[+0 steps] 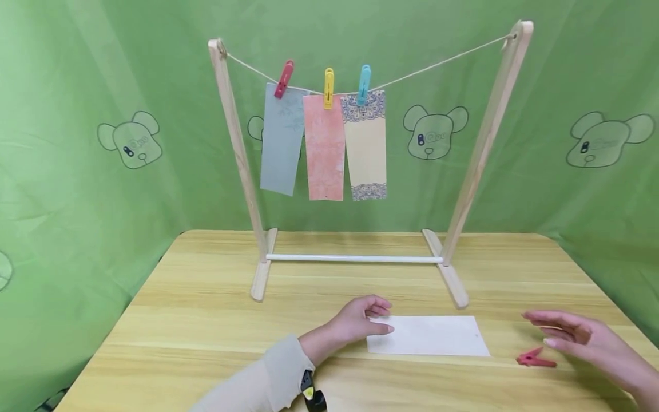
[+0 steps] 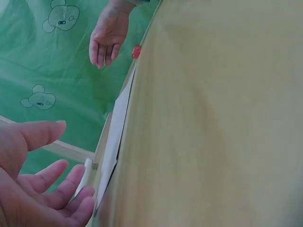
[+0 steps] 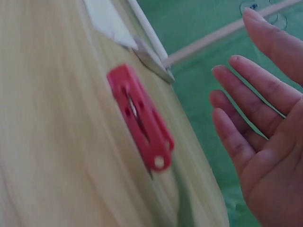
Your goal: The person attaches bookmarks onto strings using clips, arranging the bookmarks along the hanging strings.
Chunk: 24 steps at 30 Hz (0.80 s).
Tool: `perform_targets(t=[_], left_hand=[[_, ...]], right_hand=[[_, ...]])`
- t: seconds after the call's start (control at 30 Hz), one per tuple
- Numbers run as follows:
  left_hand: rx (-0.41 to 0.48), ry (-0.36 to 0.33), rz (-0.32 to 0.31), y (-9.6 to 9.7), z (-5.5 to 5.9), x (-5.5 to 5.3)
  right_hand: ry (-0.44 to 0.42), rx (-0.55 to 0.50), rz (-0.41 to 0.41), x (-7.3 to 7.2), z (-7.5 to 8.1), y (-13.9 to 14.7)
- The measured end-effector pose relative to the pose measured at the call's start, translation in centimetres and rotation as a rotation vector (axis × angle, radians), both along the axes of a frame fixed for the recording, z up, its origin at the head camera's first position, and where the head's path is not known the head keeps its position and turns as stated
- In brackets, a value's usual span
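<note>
A white rectangular card (image 1: 429,336) lies flat on the table. Over its left end is my left hand (image 1: 360,320), thumb and fingers spread apart; in the left wrist view that hand (image 2: 45,175) has nothing between its fingers. To the right of the card lies a red clothespin (image 1: 536,358), seen close up in the right wrist view as a red plastic clothespin (image 3: 139,118) with a metal spring. My right hand (image 1: 582,340) hovers just above and beside this clothespin, fingers extended and holding nothing.
Behind the card stands a wooden frame (image 1: 486,137) with a sagging string. From it hang blue (image 1: 283,140), pink (image 1: 325,149) and cream patterned (image 1: 368,149) cards, held by red (image 1: 285,79), yellow (image 1: 329,86) and light blue (image 1: 364,83) clothespins. A white rod (image 1: 355,258) joins the frame's feet.
</note>
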<state>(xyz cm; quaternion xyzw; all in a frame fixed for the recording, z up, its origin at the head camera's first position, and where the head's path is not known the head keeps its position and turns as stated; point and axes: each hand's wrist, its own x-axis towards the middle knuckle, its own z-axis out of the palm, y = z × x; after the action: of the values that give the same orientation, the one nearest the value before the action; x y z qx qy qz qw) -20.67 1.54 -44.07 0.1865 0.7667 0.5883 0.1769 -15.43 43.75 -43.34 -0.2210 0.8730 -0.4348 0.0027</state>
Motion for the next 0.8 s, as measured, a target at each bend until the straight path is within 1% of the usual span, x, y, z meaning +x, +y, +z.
perform_targets(t=[0.1, 0.2, 0.27, 0.33, 0.43, 0.5, 0.6, 0.67, 0.77, 0.8], left_hand=[[-0.015, 0.003, 0.020, 0.2, -0.2, -0.1], [-0.038, 0.010, 0.034, 0.6, -0.2, -0.2], [-0.058, 0.015, 0.039, 0.9, -0.3, -0.2], [-0.086, 0.024, 0.042, 1.2, -0.2, -0.3], [-0.129, 0.044, 0.056, 1.8, -0.1, -0.3], [-0.157, 0.055, 0.062, 2.1, 0.1, -0.4], [-0.214, 0.076, 0.052, 2.5, 0.2, -0.6], [-0.257, 0.087, 0.040, 2.8, 0.3, -0.6], [-0.320, 0.107, 0.025, 3.0, 0.5, -0.7], [-0.340, 0.115, 0.023, 3.1, 0.5, -0.7]], right_hand=[[-0.005, -0.041, 0.066, -0.3, -0.8, 1.0], [-0.050, -0.087, 0.141, -0.7, -1.5, 1.9], [-0.105, -0.102, 0.152, -0.7, -1.9, 2.3], [-0.138, -0.113, 0.171, -0.8, -2.3, 2.6], [-0.166, -0.102, 0.149, -0.6, -2.6, 2.8], [-0.171, -0.084, 0.138, -0.6, -2.8, 2.9], [-0.195, -0.070, 0.134, -0.5, -2.9, 3.1], [-0.207, -0.076, 0.152, -0.5, -3.1, 3.3], [-0.201, -0.085, 0.200, -0.7, -3.3, 3.4], [-0.207, -0.085, 0.200, -0.8, -3.4, 3.5]])
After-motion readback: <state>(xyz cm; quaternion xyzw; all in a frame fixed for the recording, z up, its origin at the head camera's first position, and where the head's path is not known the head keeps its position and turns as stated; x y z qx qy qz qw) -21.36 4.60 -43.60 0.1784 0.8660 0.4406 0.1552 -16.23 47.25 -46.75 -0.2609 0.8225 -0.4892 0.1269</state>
